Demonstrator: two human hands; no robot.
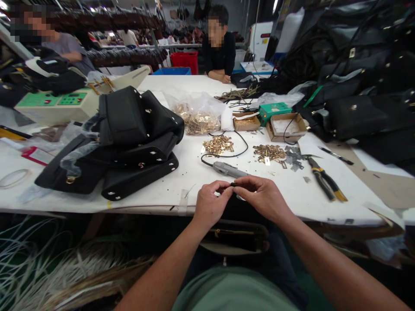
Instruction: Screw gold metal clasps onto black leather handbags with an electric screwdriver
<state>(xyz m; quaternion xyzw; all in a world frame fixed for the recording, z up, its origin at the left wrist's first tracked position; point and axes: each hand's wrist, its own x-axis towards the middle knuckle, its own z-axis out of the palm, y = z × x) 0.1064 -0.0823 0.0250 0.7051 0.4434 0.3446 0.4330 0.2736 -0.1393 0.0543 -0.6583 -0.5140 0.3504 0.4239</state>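
Pinch: small dark piece, caught between the fingertips of the left hand and the right hand, which meet above the near edge of the white surface.
Left hand: thumb and forefinger pressed together on the piece from its left, the other fingers curled behind.
Right hand: thumb and forefinger closing on it from its right; the wrist angles in from the lower right.
Nearer hand: neither; both sets of fingertips reach the piece, so it lies straight ahead of each thumb, midway between the wrists.
Long axis: seems to run side to side, from one hand toward the other, though the piece is mostly covered and too small to be sure.
Lap bag: below the hands and nearer the body, mouth facing up, its long side running left to right, roughly the same way as the piece seems to lie; well apart from the fingertips.
Grey corded tool: just beyond the fingertips on the surface, slanting down toward the right hand, which hides its far end.
Gold fittings: loose heap farther out, behind the tool.
Pliers: off to the right, handles pointing back toward the near edge; nearer the right hand.
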